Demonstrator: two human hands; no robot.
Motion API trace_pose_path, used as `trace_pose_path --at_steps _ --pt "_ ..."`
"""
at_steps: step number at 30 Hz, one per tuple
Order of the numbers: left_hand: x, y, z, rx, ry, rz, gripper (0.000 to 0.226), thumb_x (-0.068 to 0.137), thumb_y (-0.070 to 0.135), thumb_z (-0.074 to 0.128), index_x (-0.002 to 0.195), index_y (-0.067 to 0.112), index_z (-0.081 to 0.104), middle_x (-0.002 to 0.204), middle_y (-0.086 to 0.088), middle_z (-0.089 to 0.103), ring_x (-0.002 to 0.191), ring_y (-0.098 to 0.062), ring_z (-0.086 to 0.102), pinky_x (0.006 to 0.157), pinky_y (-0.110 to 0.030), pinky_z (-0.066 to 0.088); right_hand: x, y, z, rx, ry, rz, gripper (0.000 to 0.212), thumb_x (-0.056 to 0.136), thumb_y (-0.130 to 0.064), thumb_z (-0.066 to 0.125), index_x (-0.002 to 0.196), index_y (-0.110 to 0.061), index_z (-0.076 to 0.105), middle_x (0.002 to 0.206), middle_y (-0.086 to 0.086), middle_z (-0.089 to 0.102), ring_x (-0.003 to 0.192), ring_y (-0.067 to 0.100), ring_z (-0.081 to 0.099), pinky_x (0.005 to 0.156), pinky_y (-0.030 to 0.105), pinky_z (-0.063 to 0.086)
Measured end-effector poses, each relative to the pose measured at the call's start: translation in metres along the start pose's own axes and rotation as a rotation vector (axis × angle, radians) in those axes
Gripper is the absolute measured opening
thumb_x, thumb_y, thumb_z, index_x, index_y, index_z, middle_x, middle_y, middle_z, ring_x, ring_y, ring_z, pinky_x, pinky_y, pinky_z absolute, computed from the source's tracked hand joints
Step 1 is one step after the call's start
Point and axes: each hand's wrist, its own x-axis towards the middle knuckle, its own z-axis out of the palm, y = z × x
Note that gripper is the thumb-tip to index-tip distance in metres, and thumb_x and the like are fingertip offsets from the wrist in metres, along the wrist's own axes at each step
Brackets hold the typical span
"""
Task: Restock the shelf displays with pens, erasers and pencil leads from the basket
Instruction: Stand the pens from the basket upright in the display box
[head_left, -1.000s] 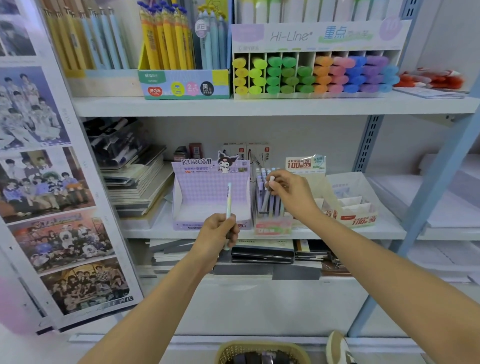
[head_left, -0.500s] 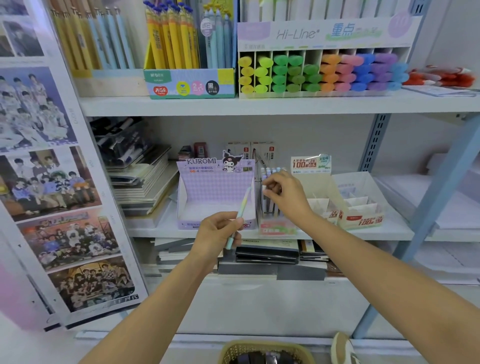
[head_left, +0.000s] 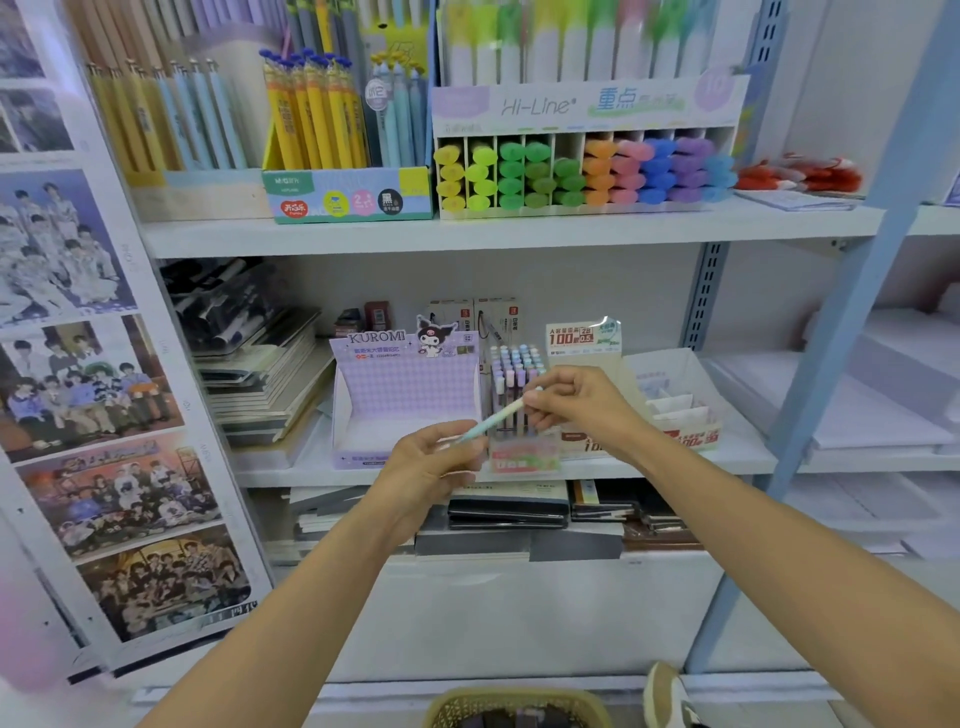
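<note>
A pastel pen (head_left: 493, 420) lies slanted between both hands in front of the middle shelf. My left hand (head_left: 431, 467) holds its lower end, and my right hand (head_left: 576, 405) pinches its upper end. Just behind them stands a small clear display (head_left: 519, 415) packed with pastel pens. To its left is an open purple KUROMI display box (head_left: 405, 400), and to its right a white display box (head_left: 680, 410) with dividers. The woven basket (head_left: 514, 709) sits on the floor at the bottom edge, its contents mostly cut off.
The top shelf (head_left: 519, 228) carries pen boxes and a Hi-Line highlighter rack (head_left: 582, 171). Stacked notebooks (head_left: 260, 374) lie at the middle shelf's left, with more books below. A poster board (head_left: 104, 415) leans at the left, a blue shelf post (head_left: 857, 291) rises at the right, and a shoe (head_left: 667, 699) is by the basket.
My right hand left the pens in the clear display and took the upper end of the pen. My left hand tilted that pen from upright to slanting right.
</note>
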Motion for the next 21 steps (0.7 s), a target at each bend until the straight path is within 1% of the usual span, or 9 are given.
trace_pose_path --at_steps 2,6,8,11,14,16,17,19,21 --pt "0.000 0.002 0.003 -0.054 0.033 0.043 0.029 0.078 0.000 0.073 0.107 0.004 0.069 0.096 -0.013 0.075 0.071 -0.015 0.068 0.070 -0.025 0.057 -0.009 0.002 -0.008 -0.012 -0.027 0.012 0.010 0.087 -0.006 0.066 0.096 -0.002 0.069 0.081 0.014 0.072 0.070 0.021 0.069 0.064 0.024 0.057" --pt "0.000 0.002 0.017 -0.104 0.116 0.158 0.016 0.083 0.000 0.068 0.097 0.006 0.072 0.081 -0.006 0.074 0.064 -0.011 0.064 0.065 -0.020 0.055 -0.024 0.009 -0.010 -0.042 -0.127 0.074 0.012 0.089 -0.012 0.065 0.095 -0.002 0.069 0.082 0.014 0.072 0.069 0.021 0.068 0.065 0.026 0.058" --pt "0.000 0.001 0.025 -0.075 0.136 0.201 0.012 0.085 0.004 0.068 0.095 0.009 0.074 0.078 0.000 0.073 0.069 -0.010 0.064 0.064 -0.020 0.054 -0.031 0.011 -0.010 -0.041 -0.174 0.113 0.015 0.090 -0.014 0.065 0.097 -0.001 0.069 0.082 0.013 0.073 0.069 0.020 0.069 0.067 0.026 0.058" --pt "0.000 0.000 0.033 -0.051 0.126 0.237 0.015 0.087 0.005 0.067 0.101 0.003 0.071 0.089 -0.006 0.075 0.083 -0.017 0.071 0.068 -0.023 0.056 -0.036 0.014 -0.011 -0.120 -0.245 0.153 0.021 0.089 -0.017 0.066 0.102 -0.001 0.070 0.094 0.014 0.073 0.082 0.023 0.070 0.075 0.029 0.059" --pt "0.002 -0.001 0.037 0.054 0.100 0.279 0.015 0.089 0.005 0.065 0.103 0.005 0.071 0.094 -0.009 0.076 0.087 -0.017 0.072 0.072 -0.020 0.055 -0.035 0.008 -0.007 -0.171 -0.165 0.056 0.022 0.091 -0.020 0.064 0.107 -0.006 0.069 0.100 0.010 0.072 0.087 0.019 0.068 0.077 0.028 0.058" --pt "0.004 -0.002 0.041 0.131 0.083 0.299 0.016 0.090 0.004 0.063 0.102 0.009 0.071 0.092 -0.004 0.076 0.084 -0.013 0.072 0.071 -0.018 0.054 -0.032 0.001 -0.002 -0.161 -0.042 -0.056 0.025 0.091 -0.022 0.063 0.115 -0.014 0.067 0.105 0.001 0.071 0.092 0.012 0.067 0.077 0.024 0.056" --pt "0.005 -0.003 0.043 0.169 0.072 0.311 0.017 0.091 0.003 0.062 0.102 0.012 0.071 0.090 -0.001 0.076 0.083 -0.011 0.071 0.071 -0.018 0.054 -0.029 -0.003 0.001 -0.157 -0.001 -0.101 0.029 0.091 -0.024 0.063 0.120 -0.019 0.065 0.110 -0.004 0.069 0.097 0.008 0.066 0.080 0.022 0.054" --pt "0.007 -0.005 0.048 0.242 0.037 0.339 0.020 0.092 0.003 0.061 0.099 0.018 0.072 0.087 0.004 0.076 0.082 -0.010 0.071 0.071 -0.019 0.055 -0.023 -0.010 0.008 -0.174 0.002 -0.161 0.031 0.092 -0.025 0.063 0.123 -0.023 0.063 0.114 -0.010 0.067 0.104 0.004 0.062 0.088 0.021 0.052" --pt "0.010 -0.006 0.052 0.306 0.022 0.360 0.025 0.092 0.003 0.060 0.094 0.025 0.072 0.089 0.001 0.076 0.086 -0.017 0.070 0.077 -0.028 0.057 -0.017 -0.012 0.015 -0.221 -0.024 -0.195 0.024 0.091 -0.021 0.064 0.115 -0.021 0.068 0.104 -0.010 0.069 0.098 0.006 0.063 0.087 0.023 0.053"
